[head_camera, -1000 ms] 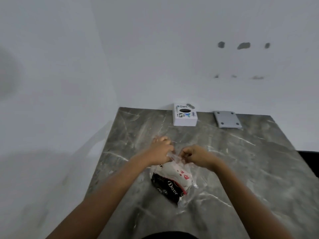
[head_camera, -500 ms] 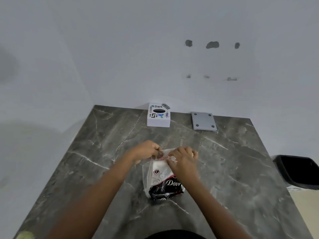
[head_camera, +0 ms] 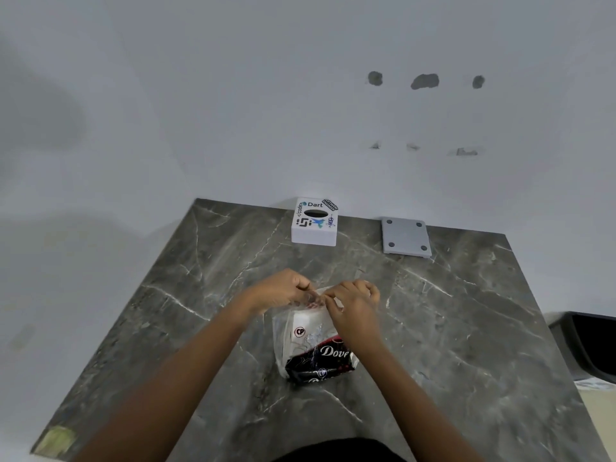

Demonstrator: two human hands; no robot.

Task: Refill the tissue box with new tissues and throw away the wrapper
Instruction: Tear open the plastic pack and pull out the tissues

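Note:
A plastic-wrapped tissue pack, white with a black and red "Dove" band, stands on the dark marble table. My left hand and my right hand both pinch the clear wrapper at the pack's top edge, fingertips nearly touching. A white tissue box with stickers and an oval slot in its top sits at the table's far edge by the wall. Its slot looks dark, with no tissue showing.
A flat grey square plate with four dots lies to the right of the box. A black bin stands off the table's right side. White walls close the far and left sides.
The view swung right and the bin came into sight. My hands stay pinched on the wrapper's top, and the pack now stands more upright between them.

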